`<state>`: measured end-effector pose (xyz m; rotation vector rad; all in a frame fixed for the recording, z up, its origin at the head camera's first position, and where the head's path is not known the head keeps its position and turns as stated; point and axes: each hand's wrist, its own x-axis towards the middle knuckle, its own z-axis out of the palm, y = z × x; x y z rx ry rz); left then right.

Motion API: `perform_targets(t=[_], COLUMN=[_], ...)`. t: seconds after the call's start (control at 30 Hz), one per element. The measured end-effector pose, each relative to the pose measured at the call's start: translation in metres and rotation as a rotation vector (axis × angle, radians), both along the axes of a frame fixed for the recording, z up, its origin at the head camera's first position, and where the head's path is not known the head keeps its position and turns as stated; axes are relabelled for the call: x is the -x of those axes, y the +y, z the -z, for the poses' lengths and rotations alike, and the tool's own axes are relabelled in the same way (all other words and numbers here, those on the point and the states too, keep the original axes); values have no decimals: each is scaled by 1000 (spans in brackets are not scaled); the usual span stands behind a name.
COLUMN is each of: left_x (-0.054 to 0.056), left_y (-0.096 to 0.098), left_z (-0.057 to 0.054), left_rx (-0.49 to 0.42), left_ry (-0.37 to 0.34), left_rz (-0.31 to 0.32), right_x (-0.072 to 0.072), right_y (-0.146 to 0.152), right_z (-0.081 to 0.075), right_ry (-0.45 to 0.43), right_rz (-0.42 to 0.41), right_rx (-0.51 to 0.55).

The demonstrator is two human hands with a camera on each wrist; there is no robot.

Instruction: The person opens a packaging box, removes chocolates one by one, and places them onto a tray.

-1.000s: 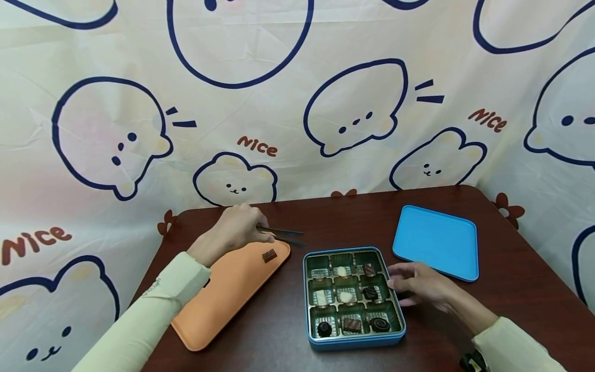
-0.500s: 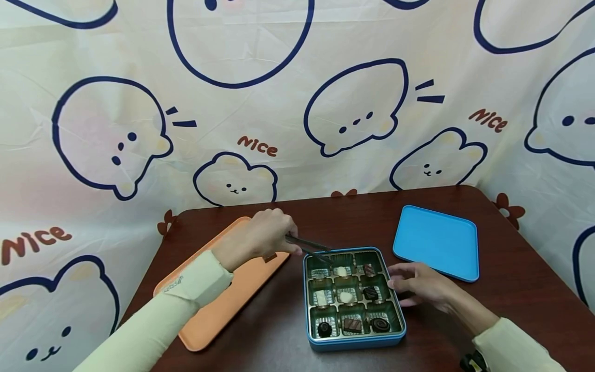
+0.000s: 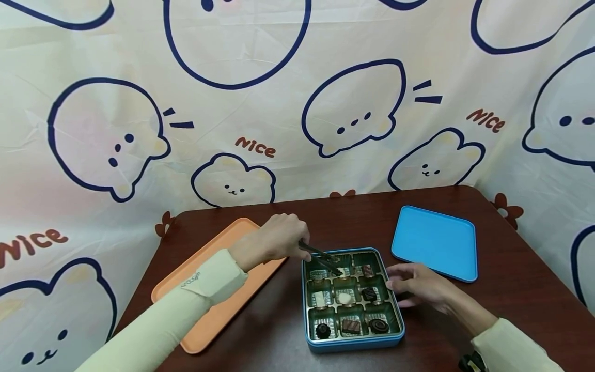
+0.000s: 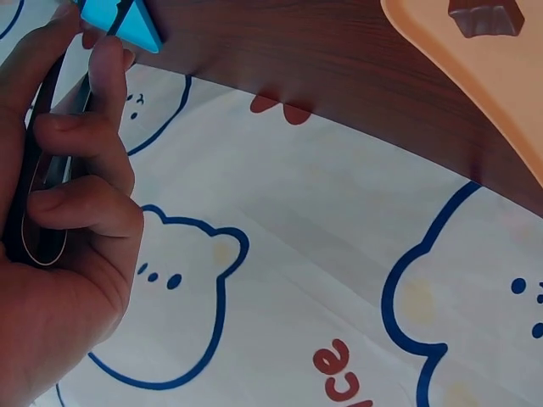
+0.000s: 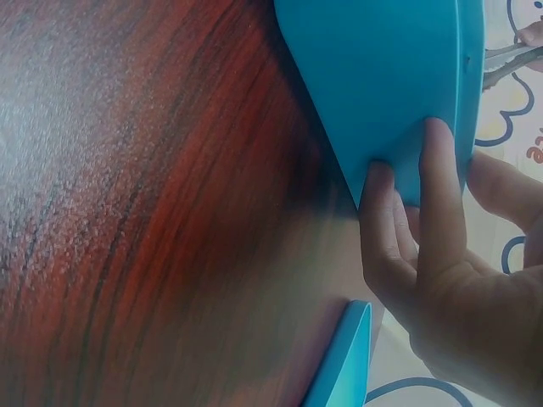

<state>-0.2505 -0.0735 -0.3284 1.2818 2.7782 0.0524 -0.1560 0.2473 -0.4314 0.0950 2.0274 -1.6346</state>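
Observation:
My left hand [image 3: 274,238] grips a pair of black tweezers [image 4: 42,170], their bent end lying in the palm. In the head view the tweezers' tips reach into the back row of a blue tin box [image 3: 355,343], close to a white chocolate in the middle compartment; whether they touch it I cannot tell. Dark and white chocolates sit in the box's gold-coloured compartments, including a round dark chocolate [image 3: 378,326]. At the box's right side, my right hand [image 5: 458,254] holds the wall, fingers against the outside and thumb at the rim.
An orange tray [image 3: 214,320] lies at the left, partly under my left forearm. On it rests a brown chocolate [image 4: 486,17], hidden in the head view. A blue lid [image 3: 434,243] lies at the back right of the dark wooden table [image 3: 274,330]. A printed cloth hangs behind.
My left hand has moved right with the tweezers, from above the orange tray to the box's back row. The tips are now down in the box. My right hand stays put.

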Motion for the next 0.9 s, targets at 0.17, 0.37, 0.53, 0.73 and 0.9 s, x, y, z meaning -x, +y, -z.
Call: perform_targets(t=[0.17, 0.37, 0.53, 0.73, 0.9], left_x=[0, -1, -2, -3, -3], left_y=[8, 19, 27, 35, 43], left_z=[2, 2, 0, -2, -5], left_rx=[42, 103, 147, 210, 244], left_ry=[32, 64, 69, 71, 68], left_rz=[27, 45, 42, 16, 4], right_x=[0, 0, -1, -1, -1], right_y=[-1, -1, -1, -2, -2], right_z=[-1, -1, -1, -1, -1], right_ry=[-3, -2, -5, -7, -3], right_rz=[3, 3, 6, 10, 12], right_rx=[2, -4, -4, -1, -5])
